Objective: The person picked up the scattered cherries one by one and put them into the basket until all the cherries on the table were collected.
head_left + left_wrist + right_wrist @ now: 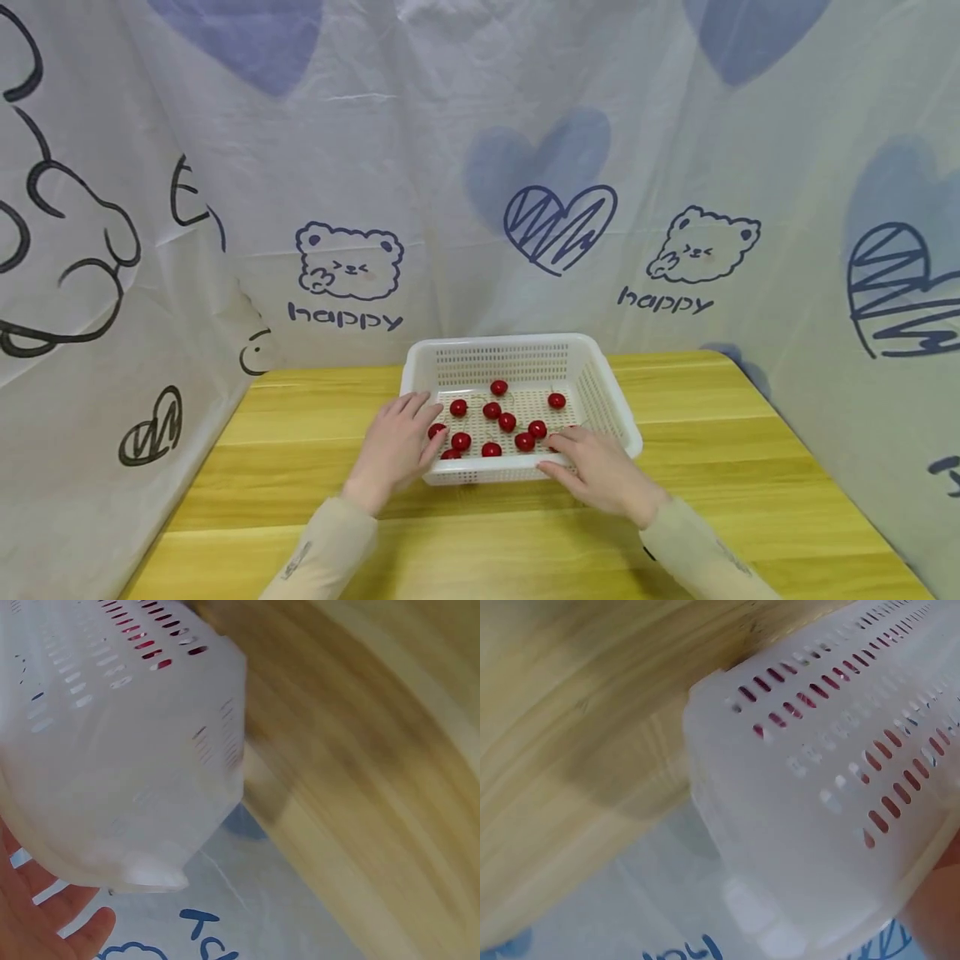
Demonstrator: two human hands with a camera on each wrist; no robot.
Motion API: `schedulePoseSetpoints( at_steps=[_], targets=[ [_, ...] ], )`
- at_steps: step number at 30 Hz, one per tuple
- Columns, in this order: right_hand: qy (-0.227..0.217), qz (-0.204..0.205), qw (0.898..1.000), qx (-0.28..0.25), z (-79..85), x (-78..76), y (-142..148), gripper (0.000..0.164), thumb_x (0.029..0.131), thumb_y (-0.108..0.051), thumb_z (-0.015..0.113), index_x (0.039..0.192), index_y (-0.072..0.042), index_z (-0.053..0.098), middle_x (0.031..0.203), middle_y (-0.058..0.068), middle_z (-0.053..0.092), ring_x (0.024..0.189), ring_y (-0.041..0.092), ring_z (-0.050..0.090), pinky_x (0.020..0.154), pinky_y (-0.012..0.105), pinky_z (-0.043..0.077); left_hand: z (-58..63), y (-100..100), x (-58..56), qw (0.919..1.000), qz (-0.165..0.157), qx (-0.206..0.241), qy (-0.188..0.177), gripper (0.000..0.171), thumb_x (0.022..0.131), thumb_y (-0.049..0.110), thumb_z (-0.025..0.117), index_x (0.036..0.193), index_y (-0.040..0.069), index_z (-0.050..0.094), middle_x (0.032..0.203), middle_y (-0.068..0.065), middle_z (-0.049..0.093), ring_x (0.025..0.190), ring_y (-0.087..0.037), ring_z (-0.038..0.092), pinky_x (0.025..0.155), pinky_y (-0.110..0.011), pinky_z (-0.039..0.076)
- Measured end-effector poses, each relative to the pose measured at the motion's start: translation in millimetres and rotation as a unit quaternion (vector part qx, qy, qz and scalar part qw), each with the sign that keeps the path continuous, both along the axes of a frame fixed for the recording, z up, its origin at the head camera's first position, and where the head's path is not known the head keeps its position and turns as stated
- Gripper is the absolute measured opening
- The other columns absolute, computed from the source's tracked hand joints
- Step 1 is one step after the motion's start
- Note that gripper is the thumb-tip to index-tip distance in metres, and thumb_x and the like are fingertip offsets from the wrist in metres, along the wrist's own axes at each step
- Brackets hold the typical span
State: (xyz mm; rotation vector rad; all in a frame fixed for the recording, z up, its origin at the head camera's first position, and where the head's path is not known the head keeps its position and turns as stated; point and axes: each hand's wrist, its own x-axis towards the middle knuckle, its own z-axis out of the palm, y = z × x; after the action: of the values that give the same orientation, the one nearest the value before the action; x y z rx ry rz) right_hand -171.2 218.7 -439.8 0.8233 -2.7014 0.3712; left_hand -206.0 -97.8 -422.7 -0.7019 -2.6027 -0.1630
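A white plastic basket (487, 465) with slotted walls stands on the table, with several red cherries (507, 422) with stems scattered over its floor. At its left front corner is my left hand (393, 442), fingers spread loosely over the left rim. In the left wrist view its fingertips (94, 930) show beyond the basket's edge. My right hand (600, 473) lies over the right part of the front rim, fingers reaching inside near cherries and thumb outside. Skin shows through the slots in the right wrist view. No cherry is visible in either hand; the right fingertips are partly hidden.
The yellow wood-grain table (480, 542) extends around the basket. Behind and at both sides hangs a white cloth (450, 275) with blue hearts and bear drawings. The basket's back stands close to the rear cloth.
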Motion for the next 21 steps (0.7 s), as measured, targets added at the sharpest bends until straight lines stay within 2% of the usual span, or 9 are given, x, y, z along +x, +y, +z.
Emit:
schedulePoseSetpoints(
  at_steps=[3, 6, 9, 14, 21],
  targets=[
    [0.031, -0.017, 0.999, 0.013, -1.3, 2.9, 4, 0.041, 0.098, -0.047, 0.059, 0.121, -0.015, 0.07, 0.118, 0.002, 0.071, 0.109, 0.023, 0.066, 0.097, 0.046, 0.055, -2.4, -4, 4.1, 0.9997, 0.0, 0.012, -0.019, 0.041, 0.097, 0.039, 0.06, 0.128, 0.012, 0.066, 0.139, -0.016, 0.062, 0.129, -0.037, 0.057, 0.112, -0.053, 0.045],
    [0.072, -0.035, 0.997, 0.022, -3.5, 4.8, 8, 0.041, 0.096, -0.045, 0.064, 0.122, -0.014, 0.069, 0.117, 0.004, 0.07, 0.112, 0.026, 0.064, 0.099, 0.049, 0.051, -3.7, -10, 7.9, 0.9983, 0.007, 0.035, -0.045, 0.04, 0.097, 0.034, 0.06, 0.129, 0.012, 0.065, 0.142, -0.017, 0.06, 0.133, -0.039, 0.054, 0.114, -0.055, 0.041],
    [0.091, -0.045, 0.994, 0.024, -6.8, 5.7, 12, 0.041, 0.095, -0.043, 0.065, 0.123, -0.013, 0.068, 0.116, 0.005, 0.069, 0.113, 0.028, 0.062, 0.1, 0.05, 0.048, -4.4, -16, 11.2, 0.9961, 0.016, 0.061, -0.062, 0.037, 0.096, 0.026, 0.059, 0.129, 0.011, 0.066, 0.143, -0.019, 0.058, 0.135, -0.041, 0.052, 0.116, -0.057, 0.039],
    [0.088, -0.046, 0.995, 0.022, -11.1, 8.0, 13, 0.041, 0.096, -0.043, 0.063, 0.124, -0.013, 0.068, 0.115, 0.005, 0.068, 0.112, 0.027, 0.062, 0.102, 0.051, 0.047, -6.0, -23, 14.9, 0.9931, 0.019, 0.091, -0.071, 0.035, 0.093, 0.013, 0.057, 0.126, 0.009, 0.067, 0.143, -0.019, 0.058, 0.134, -0.042, 0.052, 0.114, -0.058, 0.041],
    [0.067, -0.036, 0.997, 0.027, -13.0, 12.7, 8, 0.042, 0.097, -0.044, 0.062, 0.127, -0.014, 0.067, 0.117, 0.004, 0.067, 0.114, 0.026, 0.061, 0.102, 0.051, 0.049, -7.2, -33, 15.2, 0.9926, 0.018, 0.097, -0.071, 0.033, 0.092, 0.009, 0.058, 0.124, 0.009, 0.068, 0.143, -0.019, 0.058, 0.132, -0.042, 0.054, 0.11, -0.059, 0.044]
  ],
)
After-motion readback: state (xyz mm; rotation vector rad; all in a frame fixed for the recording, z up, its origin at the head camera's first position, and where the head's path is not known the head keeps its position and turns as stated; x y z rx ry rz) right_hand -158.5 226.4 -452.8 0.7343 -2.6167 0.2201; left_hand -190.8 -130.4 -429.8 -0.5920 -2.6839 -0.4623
